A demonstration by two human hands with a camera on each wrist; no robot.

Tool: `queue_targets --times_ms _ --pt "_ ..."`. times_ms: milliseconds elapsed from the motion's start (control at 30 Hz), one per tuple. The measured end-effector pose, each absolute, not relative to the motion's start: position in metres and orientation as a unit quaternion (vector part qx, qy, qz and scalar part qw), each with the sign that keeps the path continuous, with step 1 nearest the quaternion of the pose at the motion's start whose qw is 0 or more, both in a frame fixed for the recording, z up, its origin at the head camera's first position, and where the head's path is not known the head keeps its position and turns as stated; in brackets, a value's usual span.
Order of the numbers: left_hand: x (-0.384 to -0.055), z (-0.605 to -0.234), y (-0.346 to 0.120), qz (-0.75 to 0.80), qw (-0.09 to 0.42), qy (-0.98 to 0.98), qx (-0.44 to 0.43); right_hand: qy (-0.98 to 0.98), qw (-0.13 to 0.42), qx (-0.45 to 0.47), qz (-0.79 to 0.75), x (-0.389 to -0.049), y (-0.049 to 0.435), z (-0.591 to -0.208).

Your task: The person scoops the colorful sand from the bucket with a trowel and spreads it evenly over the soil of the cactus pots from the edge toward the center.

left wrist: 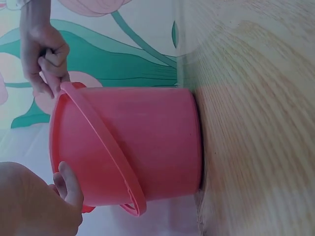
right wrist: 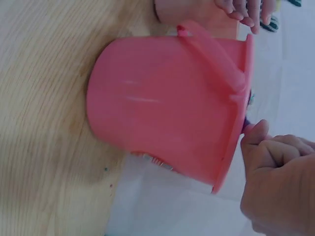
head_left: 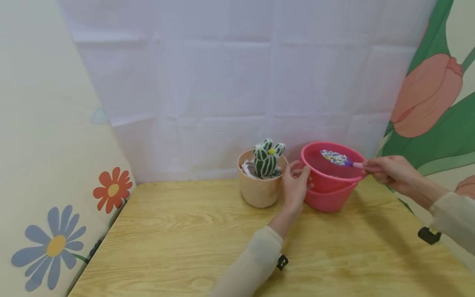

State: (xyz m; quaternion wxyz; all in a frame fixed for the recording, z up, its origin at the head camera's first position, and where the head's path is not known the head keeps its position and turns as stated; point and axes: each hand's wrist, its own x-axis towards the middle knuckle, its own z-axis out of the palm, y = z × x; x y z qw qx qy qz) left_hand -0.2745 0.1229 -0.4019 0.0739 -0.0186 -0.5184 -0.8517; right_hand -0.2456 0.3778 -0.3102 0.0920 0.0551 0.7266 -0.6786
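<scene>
In the head view, my right hand (head_left: 393,171) grips the pink handle of a small scoop (head_left: 358,165) with a purple neck. Its head, heaped with small multicoloured beads (head_left: 334,157), lies over the mouth of a pink bucket (head_left: 332,200). The right wrist view has that hand (right wrist: 280,182) curled round the handle right at the bucket's rim (right wrist: 235,142). My left hand (head_left: 295,185) is at the bucket's left side, fingers loosely bent and thumb at the rim; the left wrist view puts its thumb (left wrist: 71,184) against the bucket wall. The bucket's handle (left wrist: 115,152) hangs down.
Left of the bucket stands a peach pot (head_left: 257,192) with a knitted cactus (head_left: 265,161) in it, close to my left hand. A few tiny beads (right wrist: 108,177) lie on the wooden table (head_left: 185,235). A white cloth (head_left: 208,82) hangs behind.
</scene>
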Motion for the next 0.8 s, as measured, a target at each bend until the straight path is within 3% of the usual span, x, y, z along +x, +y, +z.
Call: queue_targets --times_ms 800 --pt "-0.230 -0.397 0.019 -0.677 0.168 -0.689 -0.197 0.660 0.096 0.040 -0.744 -0.226 0.354 -0.313"
